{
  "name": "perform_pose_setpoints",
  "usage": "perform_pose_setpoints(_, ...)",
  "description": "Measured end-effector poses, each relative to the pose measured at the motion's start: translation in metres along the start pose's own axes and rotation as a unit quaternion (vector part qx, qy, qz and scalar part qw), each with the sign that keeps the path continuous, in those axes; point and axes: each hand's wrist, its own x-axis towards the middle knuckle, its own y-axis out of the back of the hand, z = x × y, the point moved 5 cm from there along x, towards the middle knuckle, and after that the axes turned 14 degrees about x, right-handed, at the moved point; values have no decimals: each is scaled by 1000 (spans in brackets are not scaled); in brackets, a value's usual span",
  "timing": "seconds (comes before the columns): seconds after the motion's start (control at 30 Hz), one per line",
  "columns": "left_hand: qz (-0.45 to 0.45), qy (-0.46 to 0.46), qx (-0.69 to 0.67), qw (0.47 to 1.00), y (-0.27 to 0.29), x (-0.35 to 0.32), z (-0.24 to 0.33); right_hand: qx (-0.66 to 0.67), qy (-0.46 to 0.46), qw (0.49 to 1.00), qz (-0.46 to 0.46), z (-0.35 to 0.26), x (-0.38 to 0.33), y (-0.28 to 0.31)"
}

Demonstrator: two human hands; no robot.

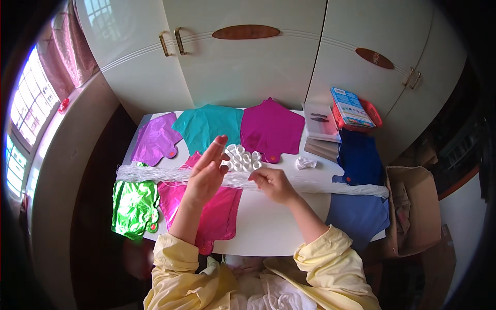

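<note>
My left hand [205, 175] is raised over the table with its fingers stretched out and nothing visible in them. My right hand [275, 184] is closed, thumb against curled fingers; whatever it may pinch is too small to make out. Beneath both hands a long bundle of white string [320, 187] runs across the table from left to right. Just beyond it, between my hands, sits a cluster of small white rings or rolls [242, 159]. A flat pink foil balloon [219, 214] lies below my left hand, partly covered by the string and my forearm.
Flat foil pieces in purple [155, 138], teal [209, 126], magenta [271, 129], shiny green [135, 206] and blue [357, 214] lie round the white table [279, 222]. A crumpled white piece [306, 163], clear box [321, 124], red basket [373, 114] and cardboard box [421, 188] are at right.
</note>
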Motion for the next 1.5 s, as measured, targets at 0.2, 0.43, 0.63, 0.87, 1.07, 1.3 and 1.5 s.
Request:
perform_pose_setpoints(0.2, -49, -159, 672, 722, -6, 3, 4, 42, 42, 997, 51, -18, -1, 10)
perform_pose_setpoints(0.43, 10, 74, -98, 992, -11, -4, 1, -36, -23, 998, -47, -2, 1, -10)
perform_pose_setpoints(0.63, -79, -140, 582, 797, -9, -1, -5, 11, 28, 1000, -4, -23, -2, 0)
perform_pose_setpoints(0.87, -141, 253, 241, 926, 3, -9, -30, -67, 104, 992, 15, -22, -1, 3)
perform_pose_setpoints(1.07, -97, 119, -33, 988, 1, -5, -22, -79, 65, 994, 38, -8, 3, 4)
perform_pose_setpoints(1.3, 55, -60, 353, 932, 18, 8, 0, -150, 126, 981, -4, -19, 1, -8)
perform_pose_setpoints(1.5, -1, 144, 293, 945, 21, -5, -20, -103, 89, 988, 71, -25, 4, 11)
